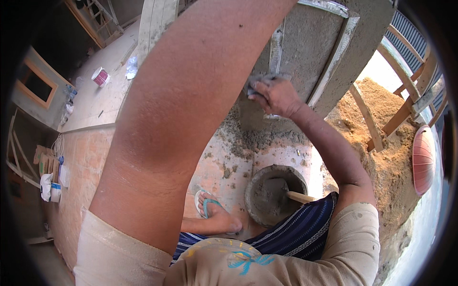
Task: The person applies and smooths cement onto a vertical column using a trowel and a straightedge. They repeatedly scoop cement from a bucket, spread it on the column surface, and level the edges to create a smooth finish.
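My left arm (176, 95) rises across the picture and leaves at the top edge, so the left hand is out of sight. My right hand (279, 97) is closed round a flat, mortar-smeared grey thing (256, 82), too covered to name. That thing is against the lower part of a cement-plastered pillar (312, 52), beside a pale moulding strip (276, 47). Another pale strip (334, 59) runs down the pillar's right side. Below the hand stands a round black tub (250, 190) holding wet grey mortar (272, 190). A wooden handle (299, 196) sticks out of it.
Mortar crumbs (243, 138) litter the floor at the pillar's foot. Right of it lies a sand heap (377, 109) with wooden timbers (405, 112) and a reddish dome-shaped thing (423, 161). My sandalled foot (210, 206) is left of the tub. A red-and-white bucket (100, 76) stands far left.
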Demonstrator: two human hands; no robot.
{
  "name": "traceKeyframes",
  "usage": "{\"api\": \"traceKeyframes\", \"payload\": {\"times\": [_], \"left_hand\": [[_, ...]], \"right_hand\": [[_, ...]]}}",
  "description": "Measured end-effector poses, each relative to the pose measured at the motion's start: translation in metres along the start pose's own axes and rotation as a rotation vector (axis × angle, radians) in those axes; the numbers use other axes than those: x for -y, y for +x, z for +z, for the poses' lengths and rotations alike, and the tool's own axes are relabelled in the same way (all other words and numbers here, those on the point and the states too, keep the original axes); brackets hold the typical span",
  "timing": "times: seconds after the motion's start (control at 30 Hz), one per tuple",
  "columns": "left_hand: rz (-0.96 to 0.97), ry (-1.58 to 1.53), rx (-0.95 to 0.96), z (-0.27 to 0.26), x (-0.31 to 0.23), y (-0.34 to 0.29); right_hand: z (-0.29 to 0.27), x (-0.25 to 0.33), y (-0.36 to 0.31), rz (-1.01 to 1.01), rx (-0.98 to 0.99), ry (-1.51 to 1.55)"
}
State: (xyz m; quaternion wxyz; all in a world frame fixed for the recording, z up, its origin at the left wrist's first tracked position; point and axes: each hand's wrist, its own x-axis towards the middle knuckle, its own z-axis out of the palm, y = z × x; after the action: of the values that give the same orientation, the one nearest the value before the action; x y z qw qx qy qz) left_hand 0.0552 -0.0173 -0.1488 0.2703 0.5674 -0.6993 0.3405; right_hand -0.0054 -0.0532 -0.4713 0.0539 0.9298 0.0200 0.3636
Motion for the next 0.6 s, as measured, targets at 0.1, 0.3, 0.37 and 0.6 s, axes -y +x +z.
{"api": "traceKeyframes", "payload": {"times": [0.1, 0.3, 0.37, 0.6], "left_hand": [[-0.009, -0.020, -0.118, 0.002, 0.000, 0.009], [0.029, 0.011, 0.053, -0.003, 0.015, 0.030], [-0.058, -0.086, 0.166, -0.011, 0.015, 0.045], [-0.161, -0.086, 0.176, -0.041, 0.010, 0.029]], "right_hand": [[0.031, 0.000, -0.037, 0.000, 0.448, -0.056], [0.003, 0.005, -0.021, 0.028, 0.268, -0.015], [-0.012, -0.002, 0.004, 0.031, 0.078, 0.011], [-0.066, 0.005, 0.064, 0.207, 0.068, 0.004]]}}
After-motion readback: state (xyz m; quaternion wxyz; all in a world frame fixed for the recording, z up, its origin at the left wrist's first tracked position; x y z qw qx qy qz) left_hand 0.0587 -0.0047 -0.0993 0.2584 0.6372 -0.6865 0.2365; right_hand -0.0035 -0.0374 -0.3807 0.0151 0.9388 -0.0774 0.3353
